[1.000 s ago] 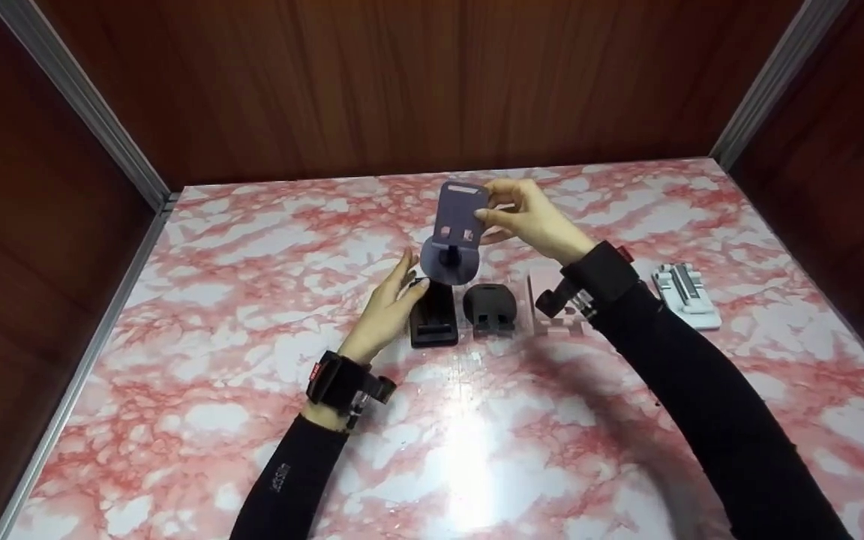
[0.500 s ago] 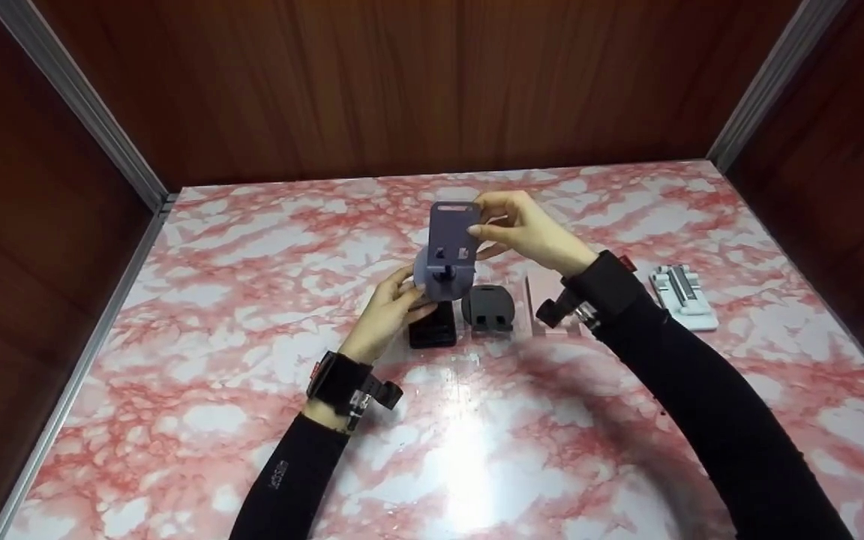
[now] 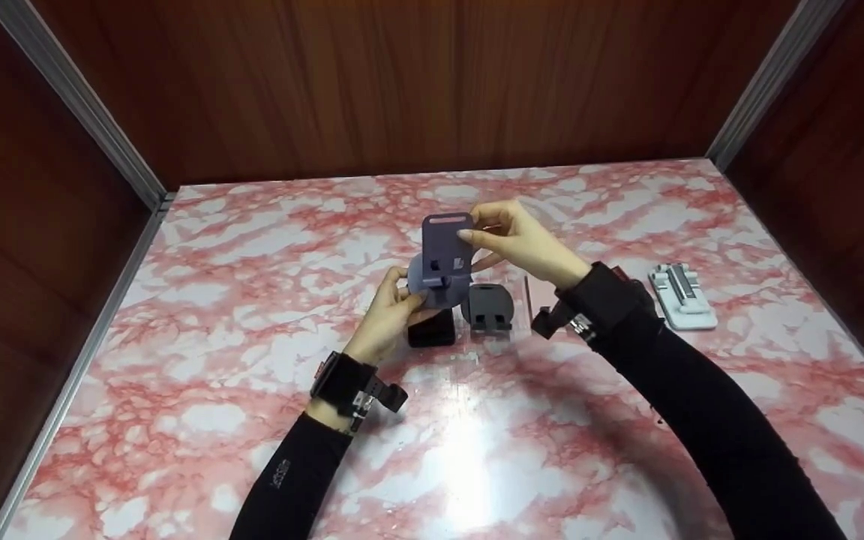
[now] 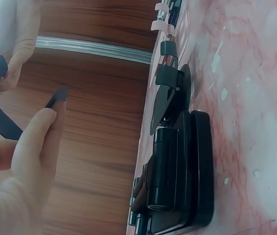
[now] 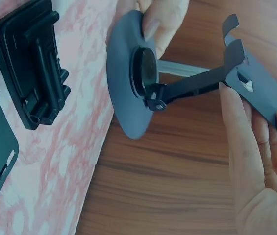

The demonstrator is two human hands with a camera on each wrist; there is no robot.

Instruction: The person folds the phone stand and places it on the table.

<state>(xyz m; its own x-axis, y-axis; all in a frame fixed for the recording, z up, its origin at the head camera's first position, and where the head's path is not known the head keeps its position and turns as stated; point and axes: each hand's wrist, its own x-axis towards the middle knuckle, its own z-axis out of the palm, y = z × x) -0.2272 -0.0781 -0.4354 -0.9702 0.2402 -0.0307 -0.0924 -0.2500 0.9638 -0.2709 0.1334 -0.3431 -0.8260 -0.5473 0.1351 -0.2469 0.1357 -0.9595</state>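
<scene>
Both hands hold a dark grey-purple phone stand (image 3: 445, 244) up over the table. It has a round base (image 5: 123, 73), a hinged arm (image 5: 192, 84) and a slotted back plate with two hooked lips. My left hand (image 3: 385, 315) pinches the rim of the base between thumb and fingers. My right hand (image 3: 522, 240) grips the side edge of the back plate, thumb on its face. In the right wrist view the arm stands out from the base, with the plate angled at its end. Below the left hand lies a folded black phone stand (image 4: 177, 166), partly hidden in the head view.
A folded dark grey stand (image 3: 488, 307) lies right of the black one. Farther right are a pink stand (image 3: 544, 300), partly behind the right wrist, and a white stand (image 3: 683, 296). Wood-grain panels (image 3: 432, 82) enclose the marbled table (image 3: 214, 337).
The stand has come down and slightly left, nearer me. My left hand, earlier beside the base with fingers apart, now grips its rim. The right hand keeps its hold on the plate.
</scene>
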